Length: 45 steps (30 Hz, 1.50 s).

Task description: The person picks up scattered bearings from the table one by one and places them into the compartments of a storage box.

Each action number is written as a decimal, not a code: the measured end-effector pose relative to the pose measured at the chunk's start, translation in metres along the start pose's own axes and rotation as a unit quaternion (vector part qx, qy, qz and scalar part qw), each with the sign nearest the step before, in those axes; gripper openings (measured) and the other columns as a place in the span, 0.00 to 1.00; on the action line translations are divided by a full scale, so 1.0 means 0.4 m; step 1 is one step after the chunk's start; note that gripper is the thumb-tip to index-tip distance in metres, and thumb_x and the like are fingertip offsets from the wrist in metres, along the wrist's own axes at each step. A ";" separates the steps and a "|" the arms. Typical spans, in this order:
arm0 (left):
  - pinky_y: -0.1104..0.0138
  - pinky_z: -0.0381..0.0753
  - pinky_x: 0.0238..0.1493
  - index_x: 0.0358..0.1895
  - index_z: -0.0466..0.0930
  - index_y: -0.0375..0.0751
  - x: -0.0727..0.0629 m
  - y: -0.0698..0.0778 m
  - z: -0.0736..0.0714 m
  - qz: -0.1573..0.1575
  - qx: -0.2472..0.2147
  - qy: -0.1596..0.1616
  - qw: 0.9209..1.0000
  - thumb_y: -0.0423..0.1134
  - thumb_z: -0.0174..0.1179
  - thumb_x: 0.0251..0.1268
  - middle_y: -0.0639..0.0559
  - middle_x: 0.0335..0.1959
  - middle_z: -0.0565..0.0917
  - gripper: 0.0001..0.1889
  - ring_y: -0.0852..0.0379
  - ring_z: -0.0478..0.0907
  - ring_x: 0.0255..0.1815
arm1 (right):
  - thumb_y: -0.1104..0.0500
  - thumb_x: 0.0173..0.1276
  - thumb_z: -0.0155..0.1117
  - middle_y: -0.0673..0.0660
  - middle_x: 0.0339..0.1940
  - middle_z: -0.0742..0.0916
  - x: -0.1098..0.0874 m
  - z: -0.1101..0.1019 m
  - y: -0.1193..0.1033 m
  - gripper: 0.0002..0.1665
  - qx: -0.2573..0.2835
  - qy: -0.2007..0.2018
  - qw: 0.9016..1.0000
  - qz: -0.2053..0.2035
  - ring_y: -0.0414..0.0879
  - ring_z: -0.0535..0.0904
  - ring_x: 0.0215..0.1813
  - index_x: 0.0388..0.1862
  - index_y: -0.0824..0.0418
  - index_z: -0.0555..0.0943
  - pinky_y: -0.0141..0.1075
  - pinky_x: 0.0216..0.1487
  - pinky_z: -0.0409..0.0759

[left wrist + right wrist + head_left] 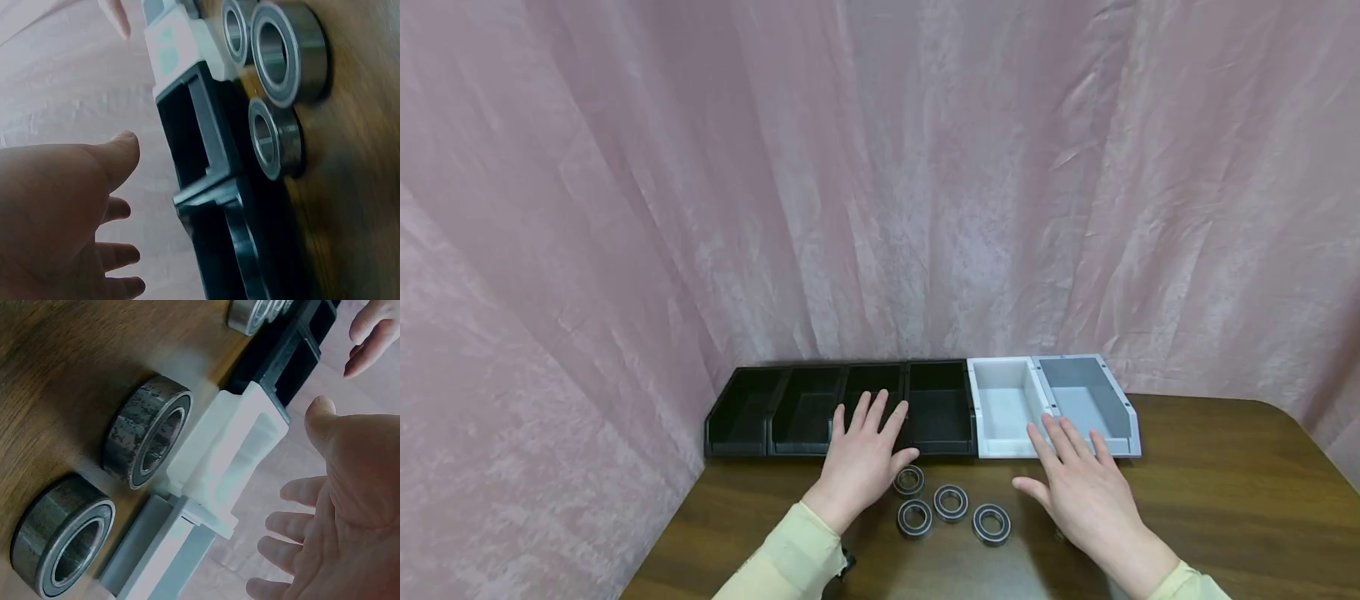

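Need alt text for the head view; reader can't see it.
A person's left hand and right hand, fingers extended and holding nothing, stretch toward a row of bins: left to right, four black bins, one white bin, one gray bin. Four ring-shaped bearings lie plainly visible between them on a wooden table.

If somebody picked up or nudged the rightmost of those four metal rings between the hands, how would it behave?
That ring looks like thick metal, so it's probably stiff and fairly heavy for its size. Lying flat on the table, it would likely slide rather than tip. Its round outline suggests it might roll if stood on edge.
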<state>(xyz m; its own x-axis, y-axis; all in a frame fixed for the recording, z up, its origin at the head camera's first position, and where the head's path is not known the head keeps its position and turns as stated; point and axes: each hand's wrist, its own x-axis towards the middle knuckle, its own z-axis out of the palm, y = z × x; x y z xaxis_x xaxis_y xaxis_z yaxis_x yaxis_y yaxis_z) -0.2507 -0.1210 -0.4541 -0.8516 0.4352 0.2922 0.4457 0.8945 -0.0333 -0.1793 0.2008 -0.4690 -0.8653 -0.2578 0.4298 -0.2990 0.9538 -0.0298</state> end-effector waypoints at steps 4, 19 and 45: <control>0.27 0.59 0.79 0.85 0.70 0.49 -0.001 -0.016 0.004 -0.015 -0.011 -0.003 1.000 0.64 0.61 0.81 0.37 0.86 0.66 0.38 0.32 0.61 0.86 | 0.36 0.74 0.73 0.70 0.79 0.78 0.000 0.011 0.004 0.47 0.003 -0.013 1.000 0.006 0.69 0.73 0.80 0.78 0.66 0.79 0.71 0.79 0.64; 0.28 0.57 0.80 0.85 0.70 0.48 0.006 -0.060 0.021 -0.046 -0.025 -0.023 0.998 0.63 0.61 0.82 0.36 0.86 0.65 0.38 0.31 0.59 0.87 | 0.36 0.74 0.74 0.69 0.78 0.79 0.017 0.036 0.015 0.45 0.000 -0.020 1.000 0.008 0.68 0.74 0.79 0.76 0.66 0.80 0.72 0.77 0.67; 0.33 0.66 0.79 0.82 0.72 0.41 -0.012 -0.100 0.052 -0.069 -0.043 -0.034 0.996 0.59 0.65 0.81 0.31 0.84 0.66 0.37 0.28 0.62 0.85 | 0.39 0.73 0.77 0.77 0.77 0.76 0.059 0.057 0.037 0.47 0.016 -0.022 0.999 0.024 0.72 0.74 0.77 0.73 0.74 0.79 0.72 0.74 0.70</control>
<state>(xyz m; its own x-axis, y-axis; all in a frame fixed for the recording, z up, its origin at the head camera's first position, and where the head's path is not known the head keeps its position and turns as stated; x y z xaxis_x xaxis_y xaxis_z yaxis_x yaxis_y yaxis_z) -0.2701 -0.1566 -0.4741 -0.9221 0.3163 0.2228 0.3419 0.9358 0.0864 -0.2134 0.2054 -0.4801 -0.8951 -0.2197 0.3879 -0.2697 0.9597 -0.0788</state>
